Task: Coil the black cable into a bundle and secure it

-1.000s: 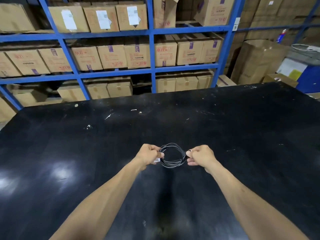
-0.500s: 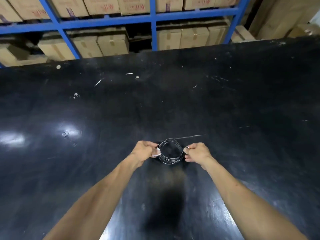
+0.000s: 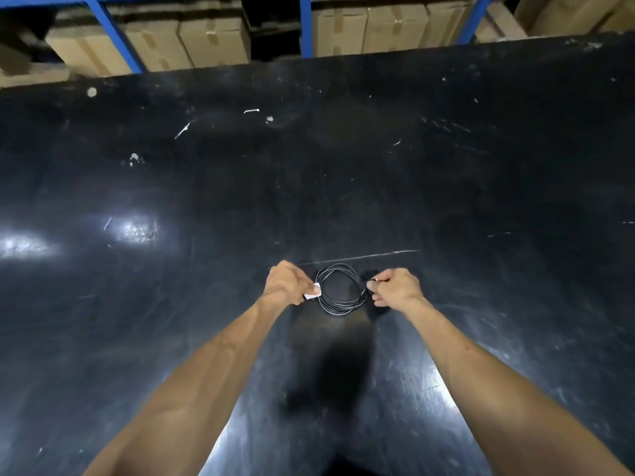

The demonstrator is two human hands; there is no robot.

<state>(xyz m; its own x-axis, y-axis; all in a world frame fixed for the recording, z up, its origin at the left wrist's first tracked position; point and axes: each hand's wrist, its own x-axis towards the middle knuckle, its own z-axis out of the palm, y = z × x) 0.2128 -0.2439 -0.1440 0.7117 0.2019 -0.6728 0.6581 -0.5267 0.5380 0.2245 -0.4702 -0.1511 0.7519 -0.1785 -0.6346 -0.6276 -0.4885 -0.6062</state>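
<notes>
Black cable (image 3: 338, 288), already wound into several round loops, hangs between the two hands just above the dark surface (image 3: 446, 166). The left hand (image 3: 287, 283) pinches its left side along with a small white tag (image 3: 313, 292); the right hand (image 3: 395, 286) pinches the opposite side. To secure it well, keep the loops stacked and taut while binding.

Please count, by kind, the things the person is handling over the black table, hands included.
Hands: 2, left hand and right hand
Black cable coil: 1
White tag at the left fingers: 1
Total: 4
</notes>
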